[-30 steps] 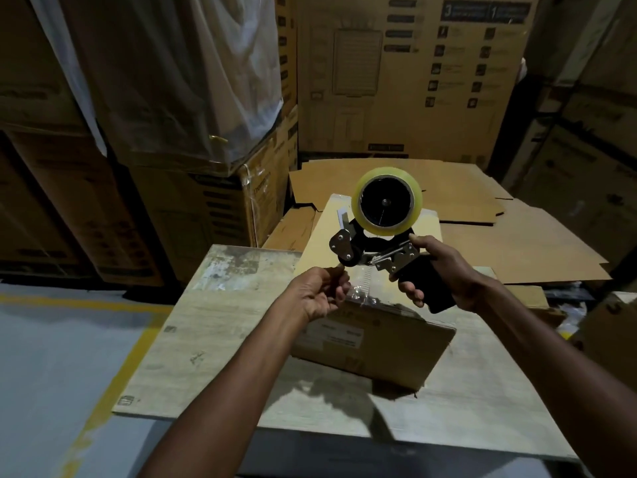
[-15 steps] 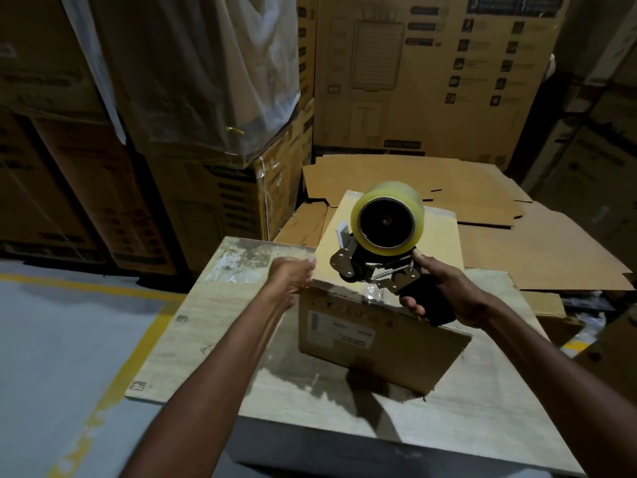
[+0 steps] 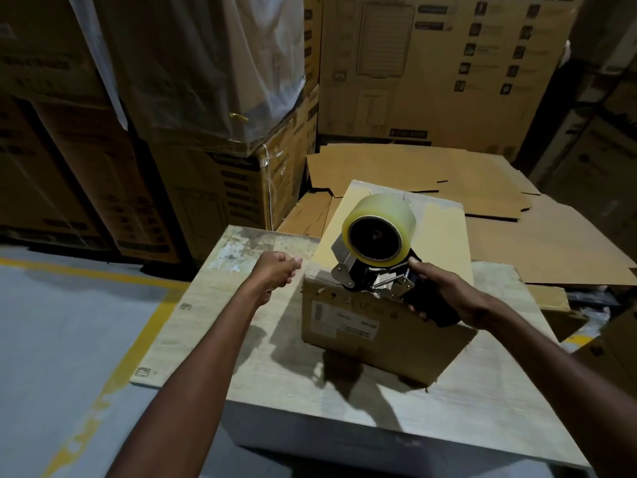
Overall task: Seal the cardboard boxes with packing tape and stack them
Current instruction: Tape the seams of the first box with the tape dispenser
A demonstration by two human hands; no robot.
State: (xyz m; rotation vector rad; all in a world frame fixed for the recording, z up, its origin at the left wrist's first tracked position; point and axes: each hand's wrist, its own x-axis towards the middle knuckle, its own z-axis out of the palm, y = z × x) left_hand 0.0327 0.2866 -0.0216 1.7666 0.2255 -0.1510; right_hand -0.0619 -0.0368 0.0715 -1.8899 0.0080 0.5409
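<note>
Tape should lay best if the right hand (image 3: 448,298) — fingers wrapped round the black handle of the black-and-metal tape dispenser (image 3: 375,274) with its clear yellowish roll (image 3: 379,232) — presses the nose over the near top edge of the brown cardboard box (image 3: 444,236) and then draws straight along the lid. The left hand (image 3: 275,274), fingers curled with nothing seen in them, hangs just beside the box's near-left top corner; laid flat on the lid it would steady the pull.

This 1 box stands toward the far right of the pale wooden table (image 3: 213,326), well inside the near edge. Bare tabletop lies to its left — flattened brown cardboard sheets (image 3: 517,236) crowd beyond the far edge.
</note>
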